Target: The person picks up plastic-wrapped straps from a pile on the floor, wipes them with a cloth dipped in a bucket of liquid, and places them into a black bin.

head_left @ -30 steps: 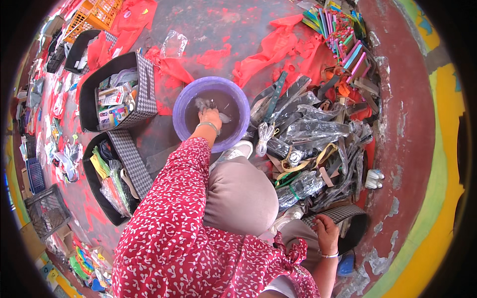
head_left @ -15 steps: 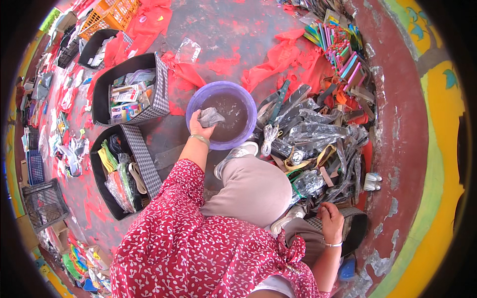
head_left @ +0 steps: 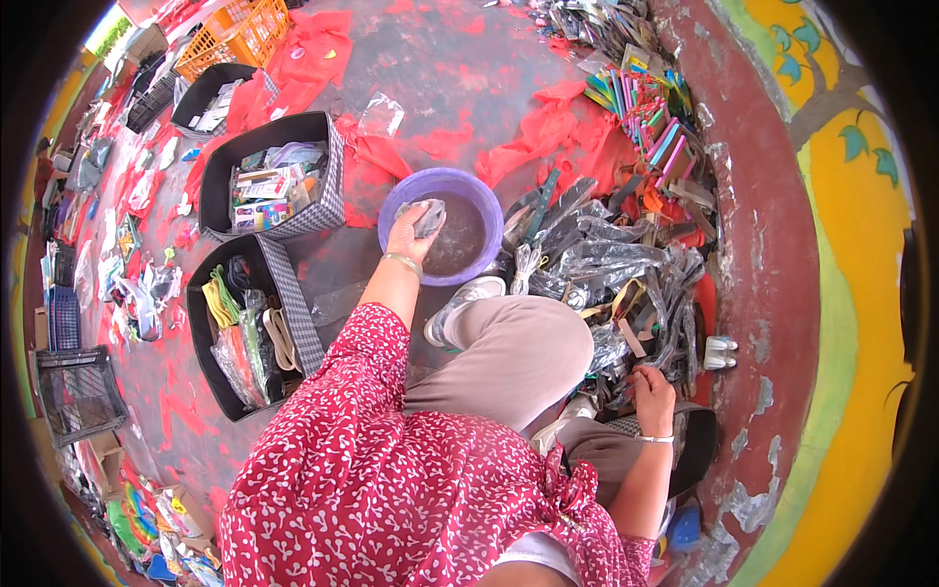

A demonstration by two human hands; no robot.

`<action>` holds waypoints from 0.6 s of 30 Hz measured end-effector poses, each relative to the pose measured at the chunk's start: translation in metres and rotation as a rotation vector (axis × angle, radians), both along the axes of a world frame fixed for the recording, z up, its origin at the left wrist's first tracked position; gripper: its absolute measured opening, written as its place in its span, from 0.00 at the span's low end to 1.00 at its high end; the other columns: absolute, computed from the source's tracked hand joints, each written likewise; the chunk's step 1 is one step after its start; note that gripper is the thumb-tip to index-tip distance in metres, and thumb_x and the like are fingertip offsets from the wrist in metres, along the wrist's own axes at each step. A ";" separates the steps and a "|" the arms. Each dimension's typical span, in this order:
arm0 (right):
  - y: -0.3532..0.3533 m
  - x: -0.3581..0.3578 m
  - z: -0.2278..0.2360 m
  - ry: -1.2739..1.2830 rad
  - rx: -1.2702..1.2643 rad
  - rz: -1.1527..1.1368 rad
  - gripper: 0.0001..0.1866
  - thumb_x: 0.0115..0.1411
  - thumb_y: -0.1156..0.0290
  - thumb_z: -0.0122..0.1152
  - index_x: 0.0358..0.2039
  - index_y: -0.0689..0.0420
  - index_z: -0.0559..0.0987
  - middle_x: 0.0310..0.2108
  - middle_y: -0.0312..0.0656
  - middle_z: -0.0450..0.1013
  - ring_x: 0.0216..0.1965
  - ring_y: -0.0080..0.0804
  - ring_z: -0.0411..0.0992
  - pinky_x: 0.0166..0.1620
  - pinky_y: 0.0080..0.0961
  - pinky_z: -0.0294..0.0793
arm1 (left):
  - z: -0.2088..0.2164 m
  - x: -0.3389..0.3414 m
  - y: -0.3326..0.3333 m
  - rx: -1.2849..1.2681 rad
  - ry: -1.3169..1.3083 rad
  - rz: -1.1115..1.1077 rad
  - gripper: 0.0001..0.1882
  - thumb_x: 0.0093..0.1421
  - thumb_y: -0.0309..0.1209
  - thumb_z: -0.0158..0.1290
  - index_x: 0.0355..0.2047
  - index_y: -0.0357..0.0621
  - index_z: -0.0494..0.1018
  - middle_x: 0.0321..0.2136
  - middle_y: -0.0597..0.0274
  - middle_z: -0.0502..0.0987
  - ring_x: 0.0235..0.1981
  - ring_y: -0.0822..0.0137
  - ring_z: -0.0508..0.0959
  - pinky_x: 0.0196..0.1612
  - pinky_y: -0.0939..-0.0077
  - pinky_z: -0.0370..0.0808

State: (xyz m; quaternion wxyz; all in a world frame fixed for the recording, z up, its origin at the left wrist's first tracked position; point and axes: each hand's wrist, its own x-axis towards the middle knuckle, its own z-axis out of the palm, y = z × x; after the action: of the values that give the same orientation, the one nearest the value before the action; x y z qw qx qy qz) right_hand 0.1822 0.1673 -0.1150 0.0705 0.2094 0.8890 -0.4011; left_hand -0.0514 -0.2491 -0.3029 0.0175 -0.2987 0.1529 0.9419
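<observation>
Smooth plastic basin [head_left: 440, 176], matt cloth-like rag [head_left: 431, 219], glossy plastic wrappers [head_left: 614, 258] (heavily crinkled).

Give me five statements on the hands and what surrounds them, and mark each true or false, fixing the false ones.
1. The left hand holds a grey cloth over the purple basin. True.
2. Both hands are over the basin. False: the right hand is apart from it, near the lower end of the heap of plastic-wrapped goods.
3. The liquid is crystal clear. False: the water looks murky and brownish.
4. An orange crate stands at the picture's upper left. True.
5. The nearest container left of the basin is empty. False: that patterned box holds packets.
</observation>
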 end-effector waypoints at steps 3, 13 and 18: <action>-0.001 0.000 0.003 0.016 0.011 0.022 0.09 0.55 0.74 0.50 0.35 0.63 0.76 0.23 0.41 0.74 0.21 0.26 0.73 0.27 0.21 0.70 | -0.003 -0.008 -0.007 -0.014 -0.049 -0.028 0.08 0.54 0.18 0.48 0.36 0.33 0.66 0.36 0.45 0.72 0.42 0.49 0.74 0.46 0.47 0.73; -0.003 -0.003 -0.001 0.068 0.020 0.002 0.09 0.56 0.73 0.51 0.35 0.63 0.76 0.22 0.40 0.73 0.20 0.24 0.73 0.26 0.21 0.70 | 0.031 -0.006 0.005 0.004 0.043 -0.021 0.07 0.54 0.16 0.38 0.32 0.38 0.61 0.34 0.42 0.69 0.36 0.47 0.73 0.34 0.51 0.77; -0.007 -0.009 -0.005 0.094 0.010 0.045 0.08 0.56 0.73 0.51 0.33 0.62 0.76 0.22 0.41 0.74 0.20 0.26 0.73 0.26 0.22 0.70 | 0.026 -0.013 0.004 -0.020 -0.047 -0.030 0.04 0.54 0.20 0.40 0.30 0.40 0.62 0.30 0.49 0.67 0.27 0.57 0.70 0.23 0.68 0.71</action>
State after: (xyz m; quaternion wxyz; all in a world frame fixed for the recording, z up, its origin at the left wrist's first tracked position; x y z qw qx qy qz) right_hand 0.1727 0.1601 -0.1198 0.0366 0.1705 0.8979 -0.4043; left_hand -0.0640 -0.2446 -0.2766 0.0322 -0.3184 0.1666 0.9326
